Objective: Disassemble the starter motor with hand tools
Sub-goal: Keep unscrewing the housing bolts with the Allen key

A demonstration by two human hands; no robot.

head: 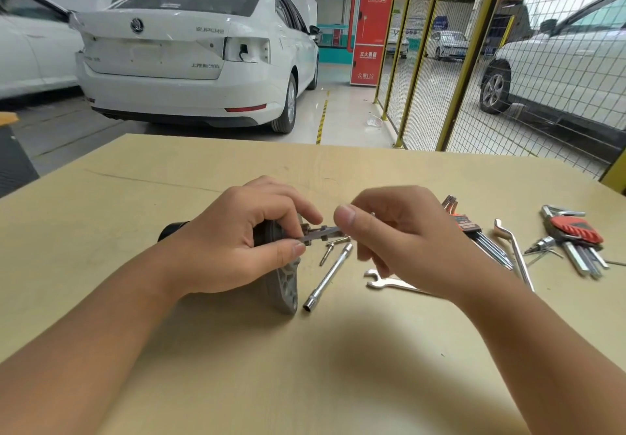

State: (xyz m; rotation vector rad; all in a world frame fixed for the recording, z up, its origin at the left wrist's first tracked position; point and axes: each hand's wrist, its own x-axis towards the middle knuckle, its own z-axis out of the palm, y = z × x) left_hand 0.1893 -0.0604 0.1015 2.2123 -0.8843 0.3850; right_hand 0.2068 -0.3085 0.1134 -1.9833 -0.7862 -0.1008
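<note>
The starter motor point(286, 285) lies on the wooden table point(135, 231), its grey cast end plate facing me and its black body mostly hidden under my left hand point(237, 241). That hand wraps over the motor, with thumb and forefinger pinching a small dark metal part point(316, 234) that sticks out to the right. My right hand point(399, 241) hovers just right of it, fingers curled; its thumb and fingers meet the far end of the same part. Two loose long bolts point(330, 248) lie below the part.
A tube socket wrench point(327, 279) and an open-end spanner point(389, 284) lie on the table near my right hand. Farther right are two hex key sets point(474, 231) point(576, 235), a bent wrench point(515, 251) and a bit adapter point(542, 244). Parked cars and a yellow mesh fence stand beyond the table.
</note>
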